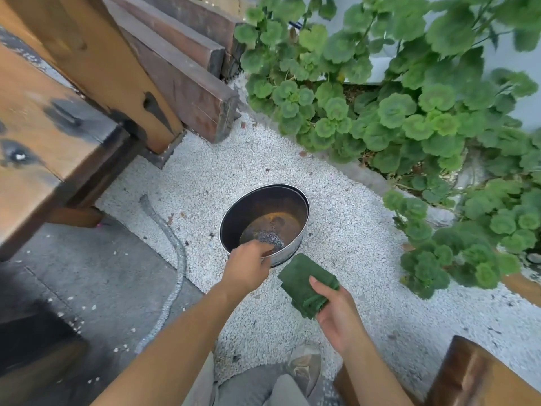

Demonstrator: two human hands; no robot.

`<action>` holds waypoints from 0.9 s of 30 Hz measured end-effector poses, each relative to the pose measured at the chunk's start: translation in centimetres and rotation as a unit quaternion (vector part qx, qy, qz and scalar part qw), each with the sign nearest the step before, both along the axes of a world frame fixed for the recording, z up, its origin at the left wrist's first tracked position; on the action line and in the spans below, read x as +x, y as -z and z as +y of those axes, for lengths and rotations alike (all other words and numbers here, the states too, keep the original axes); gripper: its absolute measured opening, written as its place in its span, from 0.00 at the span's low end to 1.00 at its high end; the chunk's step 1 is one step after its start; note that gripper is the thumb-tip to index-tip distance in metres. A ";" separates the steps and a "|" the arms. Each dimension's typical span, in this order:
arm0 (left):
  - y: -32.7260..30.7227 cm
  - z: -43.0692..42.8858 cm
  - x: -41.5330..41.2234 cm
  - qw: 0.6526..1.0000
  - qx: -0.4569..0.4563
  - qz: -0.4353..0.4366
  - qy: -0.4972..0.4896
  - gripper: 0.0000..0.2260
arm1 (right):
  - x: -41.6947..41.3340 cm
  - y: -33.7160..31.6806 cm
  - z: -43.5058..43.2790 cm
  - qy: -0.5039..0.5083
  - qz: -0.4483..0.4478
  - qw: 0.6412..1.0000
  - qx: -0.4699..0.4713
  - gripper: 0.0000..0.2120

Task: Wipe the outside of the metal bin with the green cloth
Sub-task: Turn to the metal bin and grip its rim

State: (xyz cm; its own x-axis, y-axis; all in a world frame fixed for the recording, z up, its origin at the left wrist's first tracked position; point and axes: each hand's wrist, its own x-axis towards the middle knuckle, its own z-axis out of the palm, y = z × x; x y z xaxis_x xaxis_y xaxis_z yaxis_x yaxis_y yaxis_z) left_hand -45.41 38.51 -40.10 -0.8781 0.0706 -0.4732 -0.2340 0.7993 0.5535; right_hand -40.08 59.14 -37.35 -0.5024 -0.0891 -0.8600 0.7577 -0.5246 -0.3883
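A round metal bin (295, 197) stands on white gravel, its rusty inside holding some grey ash. My left hand (247, 266) grips the bin's near rim, fingers curled over the edge. Just right of the bin, my right hand (336, 310) holds a folded green cloth (304, 284), thumb on top. The cloth hangs close to the bin's near outer wall; whether it touches it I cannot tell.
A wooden bench (55, 136) and dark timber beams (181, 68) stand at the left. Leafy green plants (409, 112) fill the right and back. A grey hose (172, 259) lies on the ground at left. Another wooden piece (480, 373) sits bottom right, my shoe (304, 364) below.
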 end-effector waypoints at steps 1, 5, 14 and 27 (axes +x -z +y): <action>1.4 0.3 -0.2 1.000 -0.011 0.008 0.001 0.15 | -0.4 1.4 0.4 -0.002 0.004 1.000 0.001 0.16; 5.7 1.0 -0.6 0.998 -0.048 0.018 0.031 0.08 | -1.5 6.2 1.1 -0.004 0.012 1.000 -0.006 0.16; 7.9 0.0 -1.5 0.989 -0.062 0.064 0.117 0.15 | -2.9 10.6 1.1 -0.005 0.024 0.999 -0.023 0.16; 5.5 -7.8 -17.5 0.988 0.044 0.042 0.145 0.16 | -9.8 12.3 -0.6 -0.053 0.136 0.989 -0.038 0.19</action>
State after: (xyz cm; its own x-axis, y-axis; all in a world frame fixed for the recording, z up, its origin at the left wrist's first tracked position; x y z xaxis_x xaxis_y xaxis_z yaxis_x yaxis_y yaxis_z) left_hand -62.96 30.66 -45.61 -0.8503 0.3626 -0.3814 0.0472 0.7744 0.6309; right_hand -49.84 58.58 -49.68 -0.6986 -0.2123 -0.6833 0.6828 -0.4831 -0.5481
